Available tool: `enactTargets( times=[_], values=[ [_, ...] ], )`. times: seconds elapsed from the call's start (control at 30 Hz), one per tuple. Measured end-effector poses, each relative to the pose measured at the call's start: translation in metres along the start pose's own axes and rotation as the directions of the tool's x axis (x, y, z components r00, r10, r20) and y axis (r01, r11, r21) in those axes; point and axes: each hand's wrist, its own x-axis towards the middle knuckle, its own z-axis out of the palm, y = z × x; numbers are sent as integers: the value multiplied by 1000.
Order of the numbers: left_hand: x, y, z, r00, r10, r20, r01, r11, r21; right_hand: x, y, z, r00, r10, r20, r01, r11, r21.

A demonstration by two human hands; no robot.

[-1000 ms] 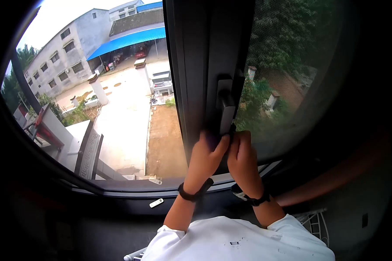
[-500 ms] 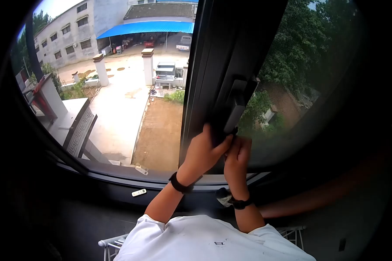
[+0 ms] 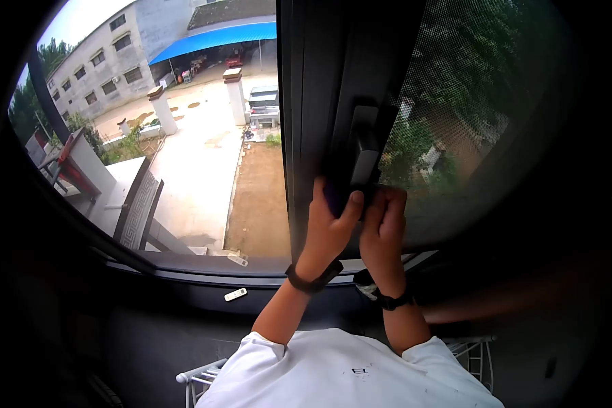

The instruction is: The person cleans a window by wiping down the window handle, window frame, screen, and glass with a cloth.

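Note:
A dark window handle (image 3: pixel 366 153) points down on the black frame (image 3: pixel 313 122). Just below it, my left hand (image 3: pixel 328 221) is closed around a dark, purplish thing, its thumb up near the handle's lower end. Close beside it on the right, my right hand (image 3: pixel 384 228) has its fingers curled together at the frame; whatever they pinch is hidden in shadow. Both wrists wear black bands.
A white remote (image 3: pixel 235 294) lies on the dark sill below the glass. A pale and dark bundle (image 3: pixel 366 285) sits behind my right wrist. White metal racks (image 3: pixel 200 374) flank my body. An insect screen (image 3: pixel 455 88) covers the right pane.
The view has shifted, so the window and remote sit at a different place in the picture. Both hands stay below the handle, with only small changes in their pose.

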Motion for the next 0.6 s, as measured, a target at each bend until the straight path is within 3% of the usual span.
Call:
enactTargets(
  times=[0.1,0.13,0.27,0.33,0.4,0.47,0.57,0.6],
  values=[
    [-14,-26,-7,996,78,-36,-79,996,-29,-25,22,8,980,183,79,-194,966,173],
    [-18,-15,-11,995,-75,71,82,991,-103,-29,25,9,975,200,97,-218,945,244],
    [-25,-28,-21,979,-175,109,189,973,-135,-37,23,3,922,326,208,-381,857,346],
    [-30,-30,-26,965,-237,117,251,959,-131,-46,32,1,869,405,285,-493,766,413],
    [-36,-32,-32,980,-163,113,169,985,-38,-54,40,-2,778,519,354,-627,617,475],
    [-44,-44,-42,980,-188,59,188,982,5,-66,49,-6,737,518,434,-675,557,484],
    [-62,-42,-58,919,-357,165,371,926,-64,-78,56,-13,658,500,562,-752,460,471],
    [-68,-41,-64,918,-374,133,385,920,-69,-82,60,-13,632,510,584,-775,433,460]
  ],
)
